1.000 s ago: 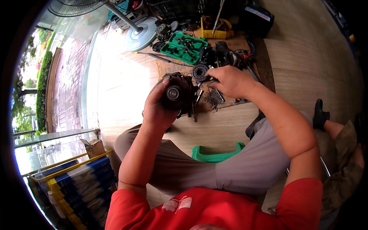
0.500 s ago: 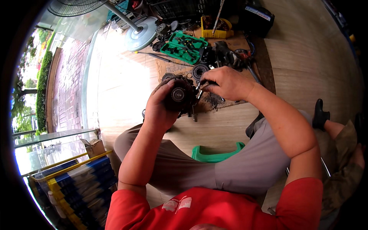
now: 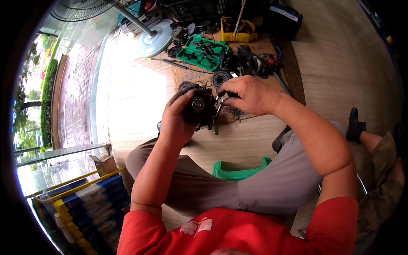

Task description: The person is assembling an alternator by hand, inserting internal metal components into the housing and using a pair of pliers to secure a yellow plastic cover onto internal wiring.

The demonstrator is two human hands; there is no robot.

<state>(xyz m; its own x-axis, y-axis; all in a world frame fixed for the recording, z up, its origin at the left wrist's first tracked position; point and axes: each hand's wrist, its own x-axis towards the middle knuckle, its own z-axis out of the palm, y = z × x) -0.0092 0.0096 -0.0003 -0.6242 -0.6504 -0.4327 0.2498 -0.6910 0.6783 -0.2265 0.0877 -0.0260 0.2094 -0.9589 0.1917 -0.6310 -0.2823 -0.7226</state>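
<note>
My left hand (image 3: 176, 114) is wrapped round the side of a dark, greasy, round machine part (image 3: 199, 111), raised above the floor between my knees. A silver bearing-like centre shows on its face. At the part's right side, the bent fingers of my right hand (image 3: 251, 95) pinch a slim silver metal tool (image 3: 219, 107). The tool's tip lies close against the part; its exact kind is hard to make out, and whether it touches is hidden. Just beyond my hands, a dark ring-shaped part (image 3: 220, 79) lies on the stained cardboard (image 3: 244, 111).
A green tool case (image 3: 202, 53) lies unfolded beyond my hands. Farther off stand a yellow bin (image 3: 239, 37), a black battery-like box (image 3: 282, 21) and a fan base (image 3: 155, 39). Dark gloves (image 3: 255, 63) lie to the right. A green stool (image 3: 238, 171) is between my legs; another person's foot (image 3: 356, 126) is at right.
My right hand has shifted slightly left and down, and the silver tool has changed its angle beside the part. My left hand keeps its grip almost unmoved.
</note>
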